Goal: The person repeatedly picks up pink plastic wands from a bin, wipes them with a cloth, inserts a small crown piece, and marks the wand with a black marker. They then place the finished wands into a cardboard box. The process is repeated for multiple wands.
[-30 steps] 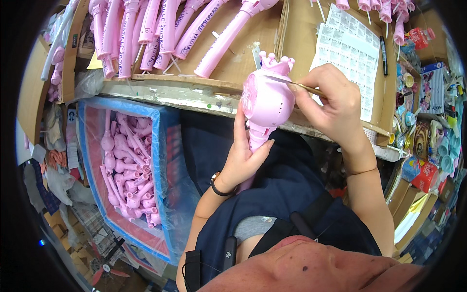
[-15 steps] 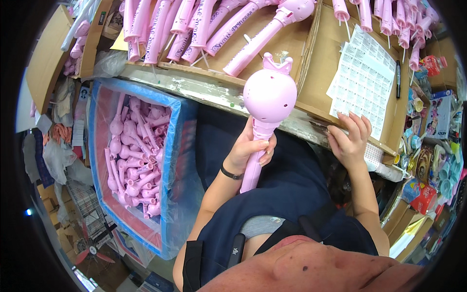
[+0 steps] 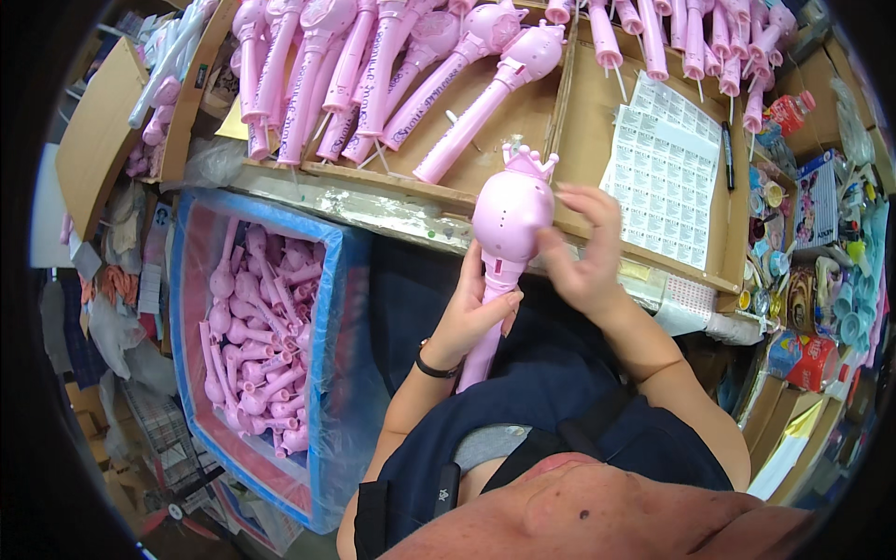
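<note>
A pink toy wand stands tilted before me, its round head topped by a small crown. My left hand is closed around its handle just below the neck, where a small dark slot shows. At the right side of the head is my right hand, thumb and fingers apart and slightly blurred by motion. Its thumb tip is at the head's edge; I cannot tell whether it touches. Past the crown, several similar pink wands with lettering on their handles lie in a cardboard tray.
On my left stands a blue-rimmed bin full of pink wand parts. Printed label sheets and a black marker lie in the right-hand tray. More pink wands fill the far right, near a red-labelled bottle.
My right hand has moved left from the label sheets to the wand's head. The wand has turned in my left hand, bringing the neck slot into sight.
</note>
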A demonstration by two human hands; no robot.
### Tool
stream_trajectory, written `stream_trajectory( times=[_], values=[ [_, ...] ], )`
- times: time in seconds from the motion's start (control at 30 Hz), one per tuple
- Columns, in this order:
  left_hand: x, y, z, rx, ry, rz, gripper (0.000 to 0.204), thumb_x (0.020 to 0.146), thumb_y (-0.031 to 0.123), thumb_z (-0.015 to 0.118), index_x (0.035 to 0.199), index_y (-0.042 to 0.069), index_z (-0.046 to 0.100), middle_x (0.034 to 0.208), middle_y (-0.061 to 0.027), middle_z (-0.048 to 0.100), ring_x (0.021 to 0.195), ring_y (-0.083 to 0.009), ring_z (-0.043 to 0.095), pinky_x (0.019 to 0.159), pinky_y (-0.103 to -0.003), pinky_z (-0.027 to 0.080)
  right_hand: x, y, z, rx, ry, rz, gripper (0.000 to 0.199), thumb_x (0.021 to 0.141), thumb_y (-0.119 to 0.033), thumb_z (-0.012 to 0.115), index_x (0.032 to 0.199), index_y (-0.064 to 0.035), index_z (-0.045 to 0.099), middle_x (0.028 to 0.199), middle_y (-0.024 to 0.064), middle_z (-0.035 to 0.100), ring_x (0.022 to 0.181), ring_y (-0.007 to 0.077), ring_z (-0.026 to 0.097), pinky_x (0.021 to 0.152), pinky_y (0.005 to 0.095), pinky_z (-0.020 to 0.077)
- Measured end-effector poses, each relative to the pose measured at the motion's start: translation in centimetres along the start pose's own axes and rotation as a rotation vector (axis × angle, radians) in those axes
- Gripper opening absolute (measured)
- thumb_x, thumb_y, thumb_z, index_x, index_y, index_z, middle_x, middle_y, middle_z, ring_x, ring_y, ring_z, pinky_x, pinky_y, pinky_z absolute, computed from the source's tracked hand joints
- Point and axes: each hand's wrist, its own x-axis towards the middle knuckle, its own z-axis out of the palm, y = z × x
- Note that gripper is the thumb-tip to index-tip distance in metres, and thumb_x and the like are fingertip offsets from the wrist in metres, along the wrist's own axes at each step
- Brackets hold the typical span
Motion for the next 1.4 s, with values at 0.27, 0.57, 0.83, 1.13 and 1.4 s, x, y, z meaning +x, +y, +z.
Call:
stream_trajectory(
  times=[0.27, 0.57, 0.83, 1.13, 1.4],
  values=[
    [0.0, -0.5, -1.3, -0.103, -0.059, -0.012, 0.092, 0.086, 0.002, 0.060, 0.153, 0.011, -0.001, 0.083, -0.0106, 0.055, 0.055, -0.0134, 0.055, 0.048, -0.024, 0.047, -7.0, 2.2, -8.0, -0.585, -0.408, 0.039, 0.035, 0.075, -0.011, 0.075, 0.108, -0.0040, 0.064, 0.102, 0.0107, 0.061, 0.088, 0.0271, 0.058, 0.079, 0.0377, 0.0451],
    [0.0, -0.3, -1.0, -0.053, -0.035, -0.012, 0.089, 0.086, 0.002, 0.060, 0.152, 0.009, 0.001, 0.082, -0.0107, 0.056, 0.055, -0.0134, 0.055, 0.049, -0.025, 0.048, -9.7, 3.6, -10.9, -0.461, -0.436, -0.140, 0.033, 0.069, -0.006, 0.078, 0.100, -0.0085, 0.067, 0.103, 0.0069, 0.064, 0.087, 0.0244, 0.063, 0.080, 0.0395, 0.0466],
    [-0.1, -0.3, 0.0, 0.082, 0.011, -0.005, 0.090, 0.086, -0.003, 0.057, 0.153, 0.013, -0.001, 0.086, -0.0102, 0.057, 0.055, -0.0110, 0.054, 0.050, -0.024, 0.046, -1.2, -1.1, -5.2, 0.052, -0.119, 0.072, 0.015, 0.077, 0.002, 0.073, 0.089, -0.0041, 0.066, 0.076, 0.0054, 0.062, 0.058, 0.0142, 0.054, 0.050, 0.0240, 0.0434],
    [-0.2, -0.5, 0.1, 0.090, 0.012, 0.017, 0.092, 0.086, -0.005, 0.056, 0.153, 0.013, -0.004, 0.093, -0.0112, 0.057, 0.055, -0.0104, 0.054, 0.049, -0.024, 0.046, 1.9, -1.5, -3.9, -0.054, -0.163, -0.056, 0.012, 0.075, -0.002, 0.075, 0.082, -0.0039, 0.066, 0.073, 0.0077, 0.063, 0.058, 0.0162, 0.062, 0.048, 0.0272, 0.0469],
    [-0.1, -0.4, -0.2, 0.066, -0.007, 0.007, 0.092, 0.086, -0.003, 0.057, 0.152, 0.012, -0.005, 0.086, -0.0104, 0.057, 0.054, -0.0109, 0.053, 0.049, -0.024, 0.046, 1.2, -0.8, -3.7, -0.051, -0.177, 0.036, 0.010, 0.076, -0.002, 0.075, 0.082, -0.0043, 0.067, 0.071, 0.0056, 0.062, 0.053, 0.0142, 0.055, 0.046, 0.0274, 0.0420]
  ],
)
